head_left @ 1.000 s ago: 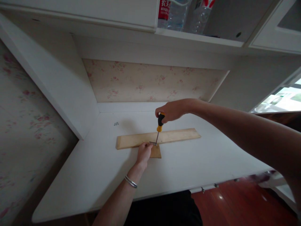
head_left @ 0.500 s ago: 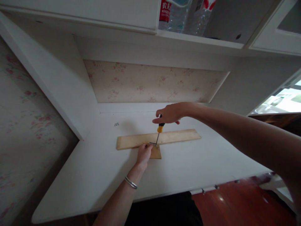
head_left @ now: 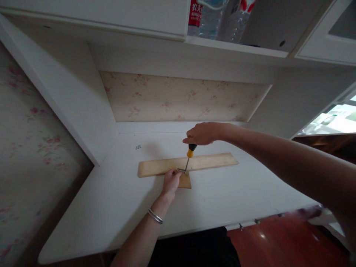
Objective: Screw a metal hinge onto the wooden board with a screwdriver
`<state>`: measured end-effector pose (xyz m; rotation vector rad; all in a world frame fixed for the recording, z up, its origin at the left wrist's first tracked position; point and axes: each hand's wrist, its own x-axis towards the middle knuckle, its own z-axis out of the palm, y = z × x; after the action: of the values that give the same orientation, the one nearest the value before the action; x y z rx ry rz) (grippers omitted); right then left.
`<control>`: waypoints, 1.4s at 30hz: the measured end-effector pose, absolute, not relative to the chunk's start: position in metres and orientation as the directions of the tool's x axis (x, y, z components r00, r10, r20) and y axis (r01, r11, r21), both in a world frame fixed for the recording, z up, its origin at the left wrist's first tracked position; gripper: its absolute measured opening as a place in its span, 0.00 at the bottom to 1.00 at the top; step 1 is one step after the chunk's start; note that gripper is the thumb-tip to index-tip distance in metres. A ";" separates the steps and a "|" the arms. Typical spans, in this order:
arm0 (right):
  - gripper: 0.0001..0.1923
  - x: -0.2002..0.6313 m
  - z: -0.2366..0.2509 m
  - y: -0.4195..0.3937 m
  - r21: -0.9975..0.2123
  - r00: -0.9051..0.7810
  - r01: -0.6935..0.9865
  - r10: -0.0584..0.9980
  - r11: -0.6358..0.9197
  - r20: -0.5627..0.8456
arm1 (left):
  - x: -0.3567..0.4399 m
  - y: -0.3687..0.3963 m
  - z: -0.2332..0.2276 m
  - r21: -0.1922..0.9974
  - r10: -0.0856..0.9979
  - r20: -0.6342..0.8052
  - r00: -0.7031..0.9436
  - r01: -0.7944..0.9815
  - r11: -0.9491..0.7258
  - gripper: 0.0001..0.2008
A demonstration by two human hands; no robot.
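Fingers of the right hand (head_left: pixel 202 133), spread earlier, now clench the screwdriver (head_left: pixel 189 155); the left hand (head_left: pixel 170 181) apparently still pinches the bracket (head_left: pixel 181 170).

Right arm comes in from the right edge, stretched long across, forearm nearly level, wrist slightly bent down. Right hand (head_left: pixel 200 133) closed in a fist, knuckles up, palm facing down, fingers wrapped tight with the thumb side toward the left. Left arm rises from the bottom edge, angled up and to the right, bracelet at the wrist. Left hand (head_left: pixel 170 182) palm down, fingers curled forward, fingertips (head_left: pixel 175 172) pinched together and pressing down.
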<state>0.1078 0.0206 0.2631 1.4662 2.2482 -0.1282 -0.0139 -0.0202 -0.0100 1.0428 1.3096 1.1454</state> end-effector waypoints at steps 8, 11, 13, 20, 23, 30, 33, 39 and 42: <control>0.32 0.117 0.260 0.021 0.063 -0.398 0.882 0.809 0.467 -0.433 | -0.014 -0.021 -0.008 0.989 0.987 -0.149 -0.062 -0.024 0.148 0.09; 0.25 0.118 0.258 0.022 0.087 -0.402 0.875 0.815 0.476 -0.417 | -0.014 -0.021 -0.006 0.988 0.986 -0.151 -0.070 -0.020 0.150 0.09; 0.24 0.118 0.256 0.023 0.058 -0.497 0.828 0.777 0.558 -0.385 | -0.014 -0.021 -0.005 0.989 0.986 -0.150 -0.076 -0.006 0.150 0.09; 0.25 0.114 0.254 0.024 0.059 -0.487 0.843 0.804 0.535 -0.341 | -0.014 -0.021 -0.007 0.988 0.986 -0.153 -0.063 -0.002 0.153 0.09; 0.20 0.113 0.255 0.024 0.096 -0.526 0.809 0.787 0.580 -0.324 | -0.014 -0.021 -0.007 0.988 0.987 -0.151 -0.060 -0.001 0.151 0.09; 0.25 0.118 0.253 0.028 0.074 -0.522 0.810 0.773 0.582 -0.359 | -0.014 -0.022 -0.005 0.989 0.987 -0.149 -0.066 -0.018 0.148 0.08; 0.20 0.118 0.251 0.028 0.106 -0.531 0.803 0.785 0.586 -0.318 | -0.014 -0.021 -0.006 0.990 0.987 -0.143 -0.073 -0.013 0.142 0.09; 0.27 0.114 0.253 0.027 0.052 -0.613 0.763 0.747 0.644 -0.258 | -0.014 -0.019 -0.010 0.989 0.988 -0.147 -0.051 -0.012 0.147 0.10; 0.28 0.112 0.255 0.027 0.111 -0.460 0.849 0.826 0.516 -0.326 | -0.014 -0.018 -0.012 0.988 0.986 -0.152 -0.066 -0.025 0.150 0.10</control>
<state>0.1116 0.0273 0.2547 1.3928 2.4239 -0.0954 -0.0140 -0.0183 -0.0116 1.0491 1.3114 1.1542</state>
